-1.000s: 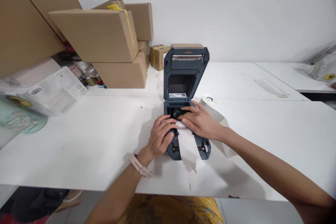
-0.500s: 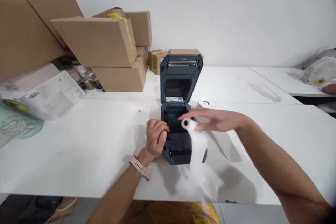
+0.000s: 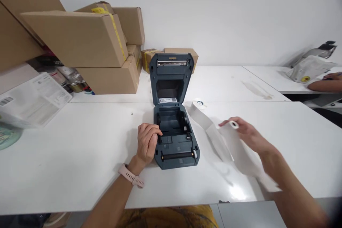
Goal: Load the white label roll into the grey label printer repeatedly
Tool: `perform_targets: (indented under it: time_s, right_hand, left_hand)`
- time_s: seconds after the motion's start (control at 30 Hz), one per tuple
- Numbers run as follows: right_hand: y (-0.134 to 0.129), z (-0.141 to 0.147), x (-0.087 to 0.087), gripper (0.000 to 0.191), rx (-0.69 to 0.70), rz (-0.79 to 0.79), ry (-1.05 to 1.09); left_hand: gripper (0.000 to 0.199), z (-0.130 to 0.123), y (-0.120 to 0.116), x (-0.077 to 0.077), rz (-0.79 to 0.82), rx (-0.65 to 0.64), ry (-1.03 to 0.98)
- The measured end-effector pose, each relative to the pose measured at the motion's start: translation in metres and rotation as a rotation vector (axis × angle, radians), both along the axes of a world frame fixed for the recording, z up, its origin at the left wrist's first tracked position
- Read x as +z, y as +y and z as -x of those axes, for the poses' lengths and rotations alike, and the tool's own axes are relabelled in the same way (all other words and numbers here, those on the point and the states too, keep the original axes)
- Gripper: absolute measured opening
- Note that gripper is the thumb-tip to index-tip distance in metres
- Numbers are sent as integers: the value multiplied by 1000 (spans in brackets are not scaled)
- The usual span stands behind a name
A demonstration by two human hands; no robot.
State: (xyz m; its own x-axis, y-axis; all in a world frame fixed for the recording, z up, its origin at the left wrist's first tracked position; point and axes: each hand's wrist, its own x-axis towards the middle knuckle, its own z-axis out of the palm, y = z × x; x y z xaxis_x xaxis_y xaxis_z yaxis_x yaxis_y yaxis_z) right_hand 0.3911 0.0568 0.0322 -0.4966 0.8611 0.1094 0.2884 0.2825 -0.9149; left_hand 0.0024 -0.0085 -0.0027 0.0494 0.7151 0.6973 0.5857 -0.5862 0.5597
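Note:
A dark grey label printer [image 3: 177,144] stands on the table with its lid [image 3: 172,78] raised. Its inner bay is bare, and a black roller lies across the front. My left hand [image 3: 148,141] is closed on the printer's left edge, fingers curled over the rim. To the right of the printer, my right hand [image 3: 247,133] grips a small roll of white label paper [image 3: 234,124], whose loose strip trails down toward the table's front edge. Another label roll [image 3: 200,103] lies behind, its unwound strip [image 3: 211,128] stretching forward along the printer's right side.
Cardboard boxes [image 3: 77,39] are stacked at the back left, and a white printed carton [image 3: 37,99] is in front of them. Smaller boxes [image 3: 181,51] stand behind the printer. At the far right are a plastic bag [image 3: 307,69] and another person's arm [image 3: 326,84].
My right hand has carried the small paper roll out from over the printer's bay to the right. My left hand has stayed on the printer's edge. The view has shifted slightly.

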Motion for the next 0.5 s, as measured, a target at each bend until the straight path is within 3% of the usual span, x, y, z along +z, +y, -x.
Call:
perform_targets:
  time_s: [0.13, 0.23, 0.37, 0.5]
  right_hand:
    - [21, 18, -36, 50, -98, 129, 75]
    - [27, 15, -50, 53, -50, 205, 66]
    - [40, -5, -50, 67, -43, 230, 99]
    - [75, -8, -28, 74, -77, 183, 32]
  left_hand:
    - [37, 1, 0, 0, 2, 1, -1]
    - [37, 1, 1, -1, 6, -1, -11]
    - [41, 0, 2, -3, 19, -3, -16]
    - [42, -1, 2, -4, 2, 0, -15]
